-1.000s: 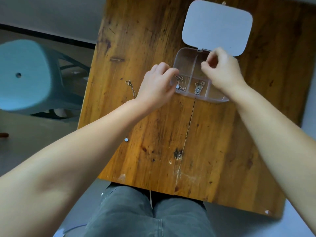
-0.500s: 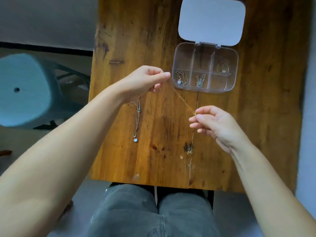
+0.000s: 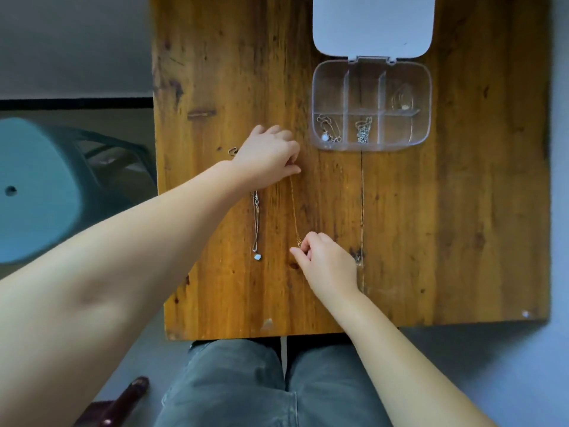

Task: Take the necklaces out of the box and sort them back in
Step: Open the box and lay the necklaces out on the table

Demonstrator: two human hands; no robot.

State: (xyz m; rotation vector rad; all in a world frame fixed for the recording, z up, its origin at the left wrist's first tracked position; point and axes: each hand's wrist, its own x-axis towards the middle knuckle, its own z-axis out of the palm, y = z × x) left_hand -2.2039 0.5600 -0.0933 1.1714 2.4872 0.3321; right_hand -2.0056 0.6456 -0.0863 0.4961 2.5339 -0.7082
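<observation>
A clear compartment box lies open at the far right of the wooden table, its white lid folded back. Necklaces rest in three of its compartments: front left, front middle and back right. A thin gold necklace is stretched straight along the table. My left hand pinches its far end and my right hand pinches its near end. A silver necklace with a pale pendant lies parallel to it on the left, partly under my left wrist.
A teal plastic stool stands left of the table. My knees in grey jeans sit under the near edge. A dark red object lies on the floor at the lower left.
My right hand drew the gold necklace out of the box. Both hands then lowered it and swung it until it lies lengthwise beside the silver necklace.
</observation>
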